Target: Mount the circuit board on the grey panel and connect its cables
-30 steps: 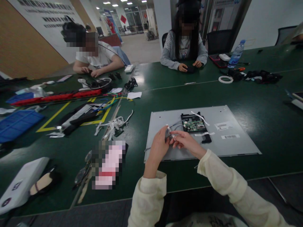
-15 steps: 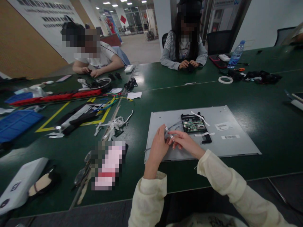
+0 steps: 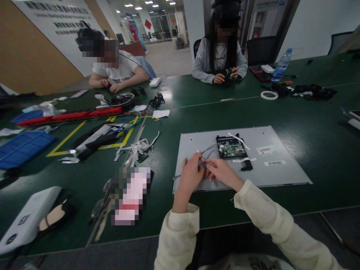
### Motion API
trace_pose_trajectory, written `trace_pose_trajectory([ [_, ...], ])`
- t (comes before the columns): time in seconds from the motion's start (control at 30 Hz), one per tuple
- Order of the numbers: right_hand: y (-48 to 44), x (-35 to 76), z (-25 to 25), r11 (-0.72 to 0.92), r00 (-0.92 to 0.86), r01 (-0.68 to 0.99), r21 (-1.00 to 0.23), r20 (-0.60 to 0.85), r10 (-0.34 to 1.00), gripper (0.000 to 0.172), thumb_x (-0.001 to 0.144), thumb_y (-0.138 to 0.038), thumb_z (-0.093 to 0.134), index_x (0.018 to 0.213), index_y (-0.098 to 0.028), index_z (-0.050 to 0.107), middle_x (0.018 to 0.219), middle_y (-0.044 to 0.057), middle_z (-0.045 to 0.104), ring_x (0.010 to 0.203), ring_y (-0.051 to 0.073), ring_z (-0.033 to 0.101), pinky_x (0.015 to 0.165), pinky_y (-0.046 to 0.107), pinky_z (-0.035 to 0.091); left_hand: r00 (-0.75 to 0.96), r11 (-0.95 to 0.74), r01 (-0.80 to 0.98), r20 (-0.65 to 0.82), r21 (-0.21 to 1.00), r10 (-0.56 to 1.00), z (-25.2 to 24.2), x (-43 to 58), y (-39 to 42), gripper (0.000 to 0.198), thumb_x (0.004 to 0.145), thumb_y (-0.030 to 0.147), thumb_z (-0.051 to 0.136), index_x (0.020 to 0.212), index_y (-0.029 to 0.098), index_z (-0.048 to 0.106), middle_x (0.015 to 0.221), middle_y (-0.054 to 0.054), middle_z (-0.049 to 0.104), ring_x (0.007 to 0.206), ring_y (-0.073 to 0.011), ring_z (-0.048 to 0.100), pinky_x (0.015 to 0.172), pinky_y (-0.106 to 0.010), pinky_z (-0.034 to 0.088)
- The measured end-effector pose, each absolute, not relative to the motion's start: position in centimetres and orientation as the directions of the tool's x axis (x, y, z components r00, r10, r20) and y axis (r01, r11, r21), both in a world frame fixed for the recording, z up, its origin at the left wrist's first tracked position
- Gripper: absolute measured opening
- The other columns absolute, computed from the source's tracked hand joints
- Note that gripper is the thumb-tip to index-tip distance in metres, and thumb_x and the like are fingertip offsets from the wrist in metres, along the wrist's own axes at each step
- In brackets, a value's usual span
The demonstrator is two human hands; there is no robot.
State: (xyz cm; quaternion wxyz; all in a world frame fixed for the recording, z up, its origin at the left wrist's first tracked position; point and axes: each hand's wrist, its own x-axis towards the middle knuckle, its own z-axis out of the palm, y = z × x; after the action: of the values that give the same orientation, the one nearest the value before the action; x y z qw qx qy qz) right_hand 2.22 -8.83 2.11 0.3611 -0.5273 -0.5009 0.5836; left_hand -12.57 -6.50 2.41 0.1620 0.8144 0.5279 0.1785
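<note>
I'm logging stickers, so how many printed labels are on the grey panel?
2: one larger label right of the circuit board, and a narrower label just below it in view. The left hand and right hand cover part of the grey panel, so others may be hidden.

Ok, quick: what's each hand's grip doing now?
Left hand: fingers curled, apparently closed on grey cable.
Right hand: fingers bent beside the left's; whether gripping cannot be told.

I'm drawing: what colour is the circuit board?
The circuit board is green, clearest in the head view.
</note>
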Motion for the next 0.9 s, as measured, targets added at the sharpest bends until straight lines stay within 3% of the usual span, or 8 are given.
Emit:
trace_pose_trajectory([
  [0.1, -9.3, 2.4, 2.4, -0.186, -0.190, 0.173, -0.967, -0.219, 0.957, 0.029, 0.084, -0.015, 0.044, 0.109, -0.011, 0.058, 0.068, 0.001, 0.065, 0.039, 0.009, 0.056, 0.039, 0.018, 0.040, 0.377, -0.387, 0.807, 0.117, 0.446, 0.919, 2.6, -12.6, -6.8, 0.048, 0.084, 0.011, 0.042, 0.131, 0.021, 0.042, 0.137, -0.009, 0.051, 0.132, -0.0216, 0.041, 0.111, -0.052, 0.020],
  [0.33, -9.7, 4.2, 2.3, -0.311, -0.227, 0.200, -0.929, -0.353, 0.908, 0.024, 0.088, -0.028, 0.048, 0.102, -0.013, 0.059, 0.046, -0.004, 0.055, 0.032, 0.009, 0.050, 0.033, 0.016, 0.035, 0.329, -0.367, 0.810, 0.163, 0.457, 0.930, 2.6, -12.2, -7.1, 0.042, 0.087, 0.022, 0.047, 0.130, 0.024, 0.043, 0.131, -0.009, 0.056, 0.130, -0.0245, 0.043, 0.109, -0.056, 0.020],
  [0.47, -11.5, 5.7, 2.7, -0.353, -0.275, 0.170, -0.920, -0.388, 0.880, 0.035, 0.090, -0.037, 0.045, 0.112, -0.013, 0.057, 0.047, -0.006, 0.055, 0.031, 0.009, 0.049, 0.033, 0.017, 0.035, 0.311, -0.364, 0.819, 0.190, 0.444, 0.931, 2.2, -11.8, -7.1, 0.042, 0.086, 0.023, 0.052, 0.127, 0.024, 0.045, 0.131, -0.010, 0.056, 0.131, -0.0259, 0.042, 0.109, -0.056, 0.020],
  [0.6, -14.6, 7.8, 2.9, -0.254, -0.272, 0.223, -0.941, -0.311, 0.911, 0.046, 0.090, -0.044, 0.044, 0.123, -0.013, 0.054, 0.058, -0.002, 0.061, 0.040, 0.011, 0.056, 0.041, 0.020, 0.042, 0.323, -0.380, 0.826, 0.203, 0.417, 0.924, 2.0, -11.8, -7.3, 0.048, 0.084, 0.027, 0.058, 0.129, 0.025, 0.043, 0.135, -0.010, 0.053, 0.133, -0.0269, 0.039, 0.109, -0.058, 0.019],
  [0.73, -17.3, 10.6, 2.5, -0.177, -0.125, 0.252, -0.951, -0.214, 0.969, 0.049, 0.090, -0.046, 0.042, 0.127, -0.015, 0.052, 0.064, 0.000, 0.062, 0.049, 0.013, 0.060, 0.052, 0.026, 0.049, 0.356, -0.403, 0.828, 0.191, 0.389, 0.915, 2.2, -11.8, -7.5, 0.055, 0.084, 0.030, 0.058, 0.135, 0.023, 0.037, 0.139, -0.013, 0.048, 0.135, -0.0273, 0.036, 0.109, -0.058, 0.019],
  [0.9, -19.1, 13.1, 2.3, -0.032, 0.096, 0.557, -0.830, 0.026, 0.995, 0.041, 0.090, -0.043, 0.044, 0.123, -0.023, 0.056, 0.082, 0.006, 0.067, 0.063, 0.017, 0.062, 0.058, 0.031, 0.052, 0.342, -0.392, 0.825, 0.193, 0.406, 0.920, 2.4, -11.8, -7.3, 0.066, 0.083, 0.031, 0.060, 0.141, 0.022, 0.028, 0.140, -0.015, 0.047, 0.131, -0.0291, 0.041, 0.108, -0.058, 0.021],
])
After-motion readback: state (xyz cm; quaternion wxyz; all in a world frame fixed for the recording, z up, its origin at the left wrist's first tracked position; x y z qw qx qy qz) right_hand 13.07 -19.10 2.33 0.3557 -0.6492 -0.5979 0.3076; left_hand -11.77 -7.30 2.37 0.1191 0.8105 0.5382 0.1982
